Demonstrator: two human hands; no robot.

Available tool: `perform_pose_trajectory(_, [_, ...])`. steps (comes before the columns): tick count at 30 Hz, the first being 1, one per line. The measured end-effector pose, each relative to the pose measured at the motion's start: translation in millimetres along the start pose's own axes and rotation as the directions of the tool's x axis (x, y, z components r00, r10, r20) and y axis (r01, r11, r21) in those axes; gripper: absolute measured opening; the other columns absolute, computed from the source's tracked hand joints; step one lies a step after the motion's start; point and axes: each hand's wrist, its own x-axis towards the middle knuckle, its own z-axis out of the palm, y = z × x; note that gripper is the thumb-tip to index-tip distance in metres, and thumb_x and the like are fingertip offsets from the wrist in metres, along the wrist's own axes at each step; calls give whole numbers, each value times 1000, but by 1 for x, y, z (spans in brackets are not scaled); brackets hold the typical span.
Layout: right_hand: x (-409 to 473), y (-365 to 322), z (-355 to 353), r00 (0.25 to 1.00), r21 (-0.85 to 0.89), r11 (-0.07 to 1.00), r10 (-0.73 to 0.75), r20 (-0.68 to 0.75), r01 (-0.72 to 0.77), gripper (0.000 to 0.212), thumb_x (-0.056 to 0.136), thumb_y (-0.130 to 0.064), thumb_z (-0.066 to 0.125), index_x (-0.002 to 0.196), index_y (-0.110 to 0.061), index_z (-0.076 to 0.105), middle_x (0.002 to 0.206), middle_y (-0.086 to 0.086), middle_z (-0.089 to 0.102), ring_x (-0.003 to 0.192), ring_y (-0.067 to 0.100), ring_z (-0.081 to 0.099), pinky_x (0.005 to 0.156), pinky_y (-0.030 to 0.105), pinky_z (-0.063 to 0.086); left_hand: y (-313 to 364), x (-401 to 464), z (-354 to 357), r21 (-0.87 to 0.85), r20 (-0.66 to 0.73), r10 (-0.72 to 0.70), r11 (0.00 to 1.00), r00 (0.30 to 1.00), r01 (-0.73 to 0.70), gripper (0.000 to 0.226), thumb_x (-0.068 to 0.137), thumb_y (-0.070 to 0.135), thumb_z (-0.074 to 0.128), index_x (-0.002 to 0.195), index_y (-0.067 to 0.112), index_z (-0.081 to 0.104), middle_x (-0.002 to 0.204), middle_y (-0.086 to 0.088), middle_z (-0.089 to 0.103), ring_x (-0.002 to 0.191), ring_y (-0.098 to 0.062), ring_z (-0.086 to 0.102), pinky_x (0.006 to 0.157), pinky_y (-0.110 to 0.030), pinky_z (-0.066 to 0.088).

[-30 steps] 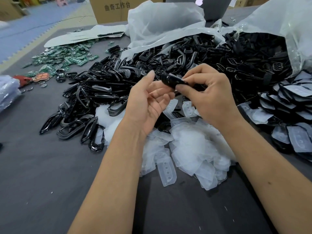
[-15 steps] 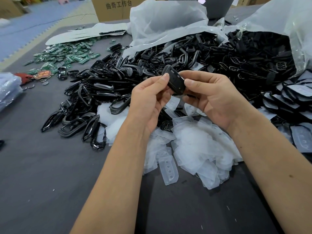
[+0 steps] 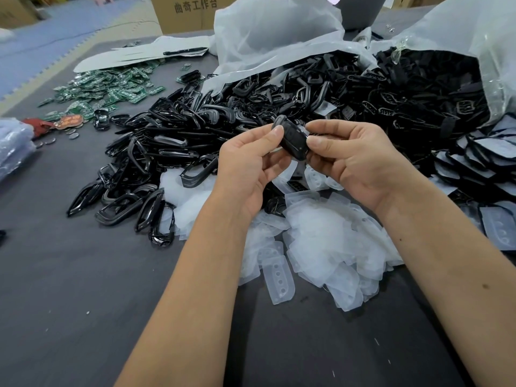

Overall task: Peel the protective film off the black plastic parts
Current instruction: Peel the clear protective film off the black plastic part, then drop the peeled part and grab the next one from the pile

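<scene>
Between both hands, above the table's middle, is one black plastic part (image 3: 293,139), an oval shell tilted on edge. My left hand (image 3: 251,163) pinches its left edge with thumb and fingers. My right hand (image 3: 354,160) pinches its right edge, thumb on a strip of clear film (image 3: 303,129) at the upper rim. Below the hands lies a heap of peeled clear films (image 3: 321,241). A large pile of black frames (image 3: 173,141) spreads to the left and behind.
A clear plastic bag (image 3: 474,46) full of black parts lies open at the back right. Film-covered black parts (image 3: 480,169) are stacked at the right edge. Green circuit boards (image 3: 111,90) lie at the back left, a cardboard box (image 3: 184,12) behind them. Grey table cloth (image 3: 69,289) shows in front.
The hands turned the black part from flat to on edge and lifted it slightly. My left thumb moved onto its left edge, and clear film now shows at my right thumb.
</scene>
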Motion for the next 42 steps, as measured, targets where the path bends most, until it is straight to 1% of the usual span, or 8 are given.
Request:
perform_pose_trajectory(8, [1,0,-1,996,109,990,90,4,-90,22,78,4,73,99,-4,71,85,13,75,65,16,68,63,21,57,0,2,2,-13,1,-70,997,998,70,7,97,8,67,96,4,72,76,-6,73,57,-9,63,56,-19,55])
perform_pose_trajectory(17, [0,4,1,999,142,989,32,8,-33,37,88,11,67,121,-5,65,102,20,76,90,25,75,75,26,60,-1,2,2,-70,-17,-85,994,996,83,6,98,5,65,99,3,70,74,-6,71,55,-8,60,52,-18,51])
perform_pose_trajectory(22, [-4,-1,-1,999,103,995,-15,28,12,44,86,14,67,127,-2,64,105,23,75,89,26,76,73,26,60,0,0,5,-102,11,-77,992,997,77,10,99,6,64,107,2,69,82,-7,71,62,-9,59,55,-18,52])
perform_pose_trajectory(24, [-9,-8,-7,992,-60,991,-115,42,118,44,87,14,69,127,-5,66,98,16,78,91,27,76,80,31,61,1,-4,9,-22,17,-19,1000,1000,19,6,97,6,66,100,6,71,86,-7,73,70,-13,62,59,-20,53])
perform_pose_trajectory(28, [-22,-37,-41,935,-479,810,-348,73,339,35,92,2,72,124,-12,71,92,5,80,89,18,76,88,29,60,3,-13,39,308,118,258,908,959,-283,15,92,1,73,86,14,69,77,-5,76,68,-19,72,63,-28,59])
perform_pose_trajectory(32, [-36,-70,-87,921,-762,574,-381,77,301,29,96,1,66,114,-20,75,90,-2,80,88,9,77,87,27,60,-10,-16,92,590,402,427,555,810,-586,17,81,-3,79,79,13,72,77,-4,73,74,-24,72,73,-42,61])
perform_pose_trajectory(38, [-62,-89,-130,935,-986,86,-338,105,142,33,82,2,70,105,-19,79,93,2,78,91,22,72,89,43,57,-53,-19,163,634,727,293,60,621,-771,14,78,-4,63,87,3,72,87,-13,66,85,-35,62,72,-46,46])
perform_pose_trajectory(42, [-71,-88,-141,944,-990,-141,-324,60,15,39,77,-7,78,109,-30,77,86,-4,67,106,32,64,95,43,45,-70,-25,177,629,757,213,20,618,-777,20,76,-2,60,90,2,73,94,-12,67,87,-36,62,65,-36,34])
